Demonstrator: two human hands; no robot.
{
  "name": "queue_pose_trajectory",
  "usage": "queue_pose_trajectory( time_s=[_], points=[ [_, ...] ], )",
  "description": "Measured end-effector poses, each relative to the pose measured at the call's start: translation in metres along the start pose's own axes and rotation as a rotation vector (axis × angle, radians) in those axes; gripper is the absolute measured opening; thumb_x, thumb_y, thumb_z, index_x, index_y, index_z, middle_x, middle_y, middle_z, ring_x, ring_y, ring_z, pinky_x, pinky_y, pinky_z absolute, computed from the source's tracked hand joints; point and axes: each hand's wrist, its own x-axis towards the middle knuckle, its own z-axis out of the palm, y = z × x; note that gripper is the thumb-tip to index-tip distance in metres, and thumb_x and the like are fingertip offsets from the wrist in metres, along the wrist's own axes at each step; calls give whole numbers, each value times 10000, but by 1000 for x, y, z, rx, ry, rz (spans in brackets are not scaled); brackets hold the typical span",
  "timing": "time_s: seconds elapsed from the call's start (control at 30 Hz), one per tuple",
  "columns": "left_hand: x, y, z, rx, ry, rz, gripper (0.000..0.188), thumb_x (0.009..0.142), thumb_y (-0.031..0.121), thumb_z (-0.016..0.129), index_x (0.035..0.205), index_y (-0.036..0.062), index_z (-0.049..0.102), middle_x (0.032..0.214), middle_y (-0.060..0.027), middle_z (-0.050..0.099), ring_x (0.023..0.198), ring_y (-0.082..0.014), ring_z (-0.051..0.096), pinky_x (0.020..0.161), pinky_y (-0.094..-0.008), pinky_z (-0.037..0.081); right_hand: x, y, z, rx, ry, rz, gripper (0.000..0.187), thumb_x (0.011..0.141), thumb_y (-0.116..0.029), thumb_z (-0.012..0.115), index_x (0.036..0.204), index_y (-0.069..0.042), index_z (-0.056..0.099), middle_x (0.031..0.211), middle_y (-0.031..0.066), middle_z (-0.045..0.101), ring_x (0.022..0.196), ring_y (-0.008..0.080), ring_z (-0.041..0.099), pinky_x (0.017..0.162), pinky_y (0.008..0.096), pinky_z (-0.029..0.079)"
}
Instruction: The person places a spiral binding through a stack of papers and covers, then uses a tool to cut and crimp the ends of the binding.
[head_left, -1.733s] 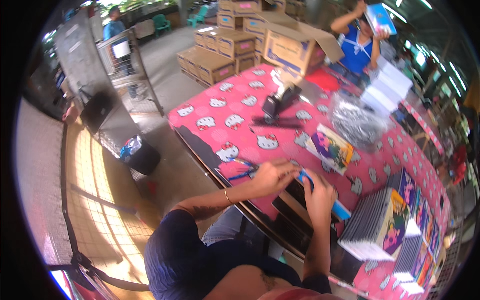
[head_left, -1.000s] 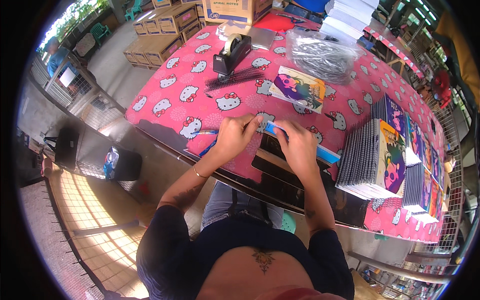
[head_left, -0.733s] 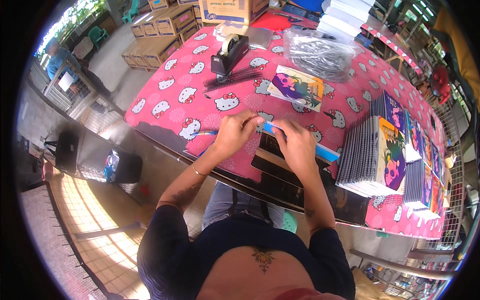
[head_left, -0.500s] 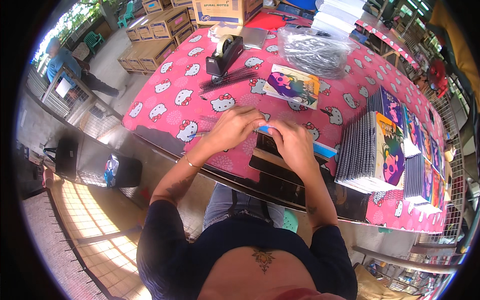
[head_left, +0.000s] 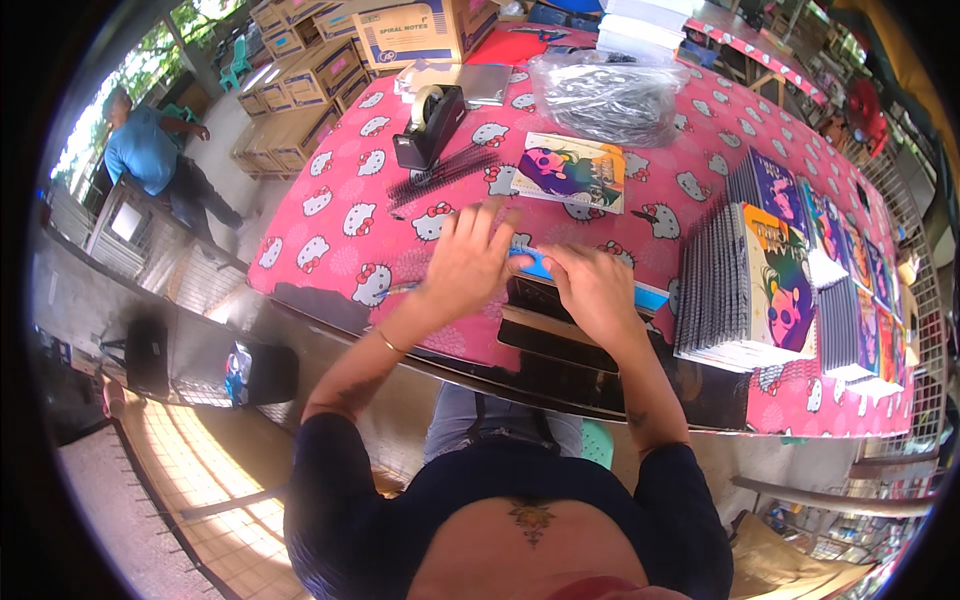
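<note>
At the near edge of the table, a long bright blue strip (head_left: 648,297) runs beneath both hands; most of its far side is hidden. My right hand (head_left: 597,300) is curled over it, thumb and bent fingers closed on the strip. My left hand (head_left: 468,262) is at the strip's left end, its thumb touching it and its fingers raised and a little apart. Below the strip is a dark board (head_left: 550,335) with a brown strip. Just beyond the hands lies a notebook with a colourful cover (head_left: 570,172). Loose black spiral coils (head_left: 445,178) lie to its left.
A tape dispenser (head_left: 430,130) and a clear bag of black coils (head_left: 610,100) stand farther back. On the right are stacks of spiral notebooks (head_left: 770,285). A pen (head_left: 400,289) lies by my left wrist. Cartons (head_left: 415,35) and a person in blue (head_left: 145,150) are beyond.
The fingers of my left hand have lifted and spread, and more of the blue strip shows between the hands. The view has shifted slightly, and the person at left has moved an arm outward.
</note>
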Motion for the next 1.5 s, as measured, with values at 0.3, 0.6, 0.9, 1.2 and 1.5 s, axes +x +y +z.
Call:
queue_pose_trajectory(
  time_s=[0.3,0.6,0.9,1.2,1.5],
  points=[
    [-27,20,28,160,91,-21,800,939,566,492,1474,-25,418,1540,-198,409,1453,-350,352,1134,-693,104,-6,-4,-13,-92,-8,-63,182,882,-175,638,1053,-139,688,806,64,679,723,278,681,671,405,519],
    [-32,30,41,144,14,26,863,934,590,478,1468,-79,369,1554,-305,318,1471,-457,265,1113,-739,82,-17,16,-24,-83,-67,6,256,888,-143,647,1140,-139,689,899,79,717,761,305,684,669,414,524],
    [-24,43,26,186,-158,139,919,806,608,643,1443,-20,431,1547,-203,393,1440,-391,353,1132,-689,168,-30,12,-33,-110,44,-77,323,876,-136,645,1198,-137,667,940,80,713,808,292,693,706,426,514],
    [-19,46,33,75,-100,211,922,845,573,619,1461,-70,379,1544,-276,350,1455,-416,314,1144,-660,193,-41,21,-52,-118,-99,61,318,873,-151,647,1186,-124,696,972,93,737,792,296,691,728,431,507],
    [-17,67,22,-59,-5,248,706,883,427,649,1417,0,477,1463,-182,485,1401,-326,417,1138,-618,221,-46,28,-48,-61,-22,-14,299,869,-136,655,1166,-118,689,903,82,729,745,294,683,692,422,498]
  ],
)
